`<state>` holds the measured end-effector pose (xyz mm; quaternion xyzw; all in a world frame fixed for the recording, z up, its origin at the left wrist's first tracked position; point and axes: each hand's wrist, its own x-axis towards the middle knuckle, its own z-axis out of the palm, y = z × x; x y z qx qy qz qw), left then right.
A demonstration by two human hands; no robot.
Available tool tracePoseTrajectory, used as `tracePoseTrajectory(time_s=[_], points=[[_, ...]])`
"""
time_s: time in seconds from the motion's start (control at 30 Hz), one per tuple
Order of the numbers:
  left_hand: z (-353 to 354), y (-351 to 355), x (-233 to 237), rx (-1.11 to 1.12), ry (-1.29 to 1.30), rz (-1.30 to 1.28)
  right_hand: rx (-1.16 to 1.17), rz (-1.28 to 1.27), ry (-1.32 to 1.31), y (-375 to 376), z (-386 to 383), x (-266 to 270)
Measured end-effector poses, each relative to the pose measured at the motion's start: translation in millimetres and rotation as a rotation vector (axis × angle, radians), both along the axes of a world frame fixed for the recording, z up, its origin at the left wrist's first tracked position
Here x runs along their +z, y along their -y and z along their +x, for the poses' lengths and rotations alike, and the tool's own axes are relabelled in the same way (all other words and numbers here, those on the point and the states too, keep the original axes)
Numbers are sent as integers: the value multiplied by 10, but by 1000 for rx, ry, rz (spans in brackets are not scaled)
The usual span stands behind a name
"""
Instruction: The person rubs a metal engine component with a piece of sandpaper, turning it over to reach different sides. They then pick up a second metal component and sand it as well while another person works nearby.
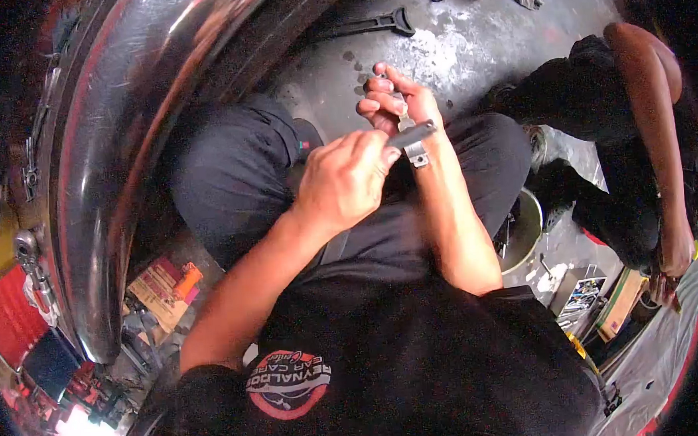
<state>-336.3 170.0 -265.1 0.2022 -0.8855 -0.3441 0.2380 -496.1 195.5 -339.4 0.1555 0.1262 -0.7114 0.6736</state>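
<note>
My left hand (pixel 343 178) is closed around a dark grey, bar-shaped tool (pixel 414 135), its thumb pressed along the near side. The tool's blunt end points right and lies across a small silvery metal bracket (pixel 416 155). That bracket has a tab with a hole at its lower end, and its upper part runs up into my right hand (pixel 398 99). The fingers of the right hand are curled, palm up, around the bracket and hide part of it. Both hands are close together above my lap, between my dark-trousered knees.
A glossy dark car body panel (pixel 95 185) curves along the left. A co-worker's arm (pixel 659 119) reaches down at the right. Beside my right leg are a round tub (pixel 530 227) and a tool tray (pixel 581 290). A black tool (pixel 369 26) lies on the floor ahead.
</note>
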Motion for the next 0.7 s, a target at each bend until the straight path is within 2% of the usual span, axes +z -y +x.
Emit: tracePoseTrajectory(time_s=[0.13,0.23,0.27,0.37,0.5,0.53,0.6,0.7], points=[[-66,48,-137,-88,54,-237,-38,47,-50,48,28,12],[-97,126,-196,-82,118,-290,-54,86,-78,57,24,3],[-100,109,-188,-80,109,-190,-38,83,-99,42,25,54],[-40,5,-113,-48,290,255,47,-19,-73,27,53,33],[-24,-70,-16,-68,341,631,139,-115,-116,-28,76,151],[-17,-77,-13,-88,279,710,153,-117,-137,-23,66,174],[60,13,68,-217,343,1064,196,-137,-133,-27,53,260],[178,2,452,-441,380,1649,110,-212,-37,30,-143,122]])
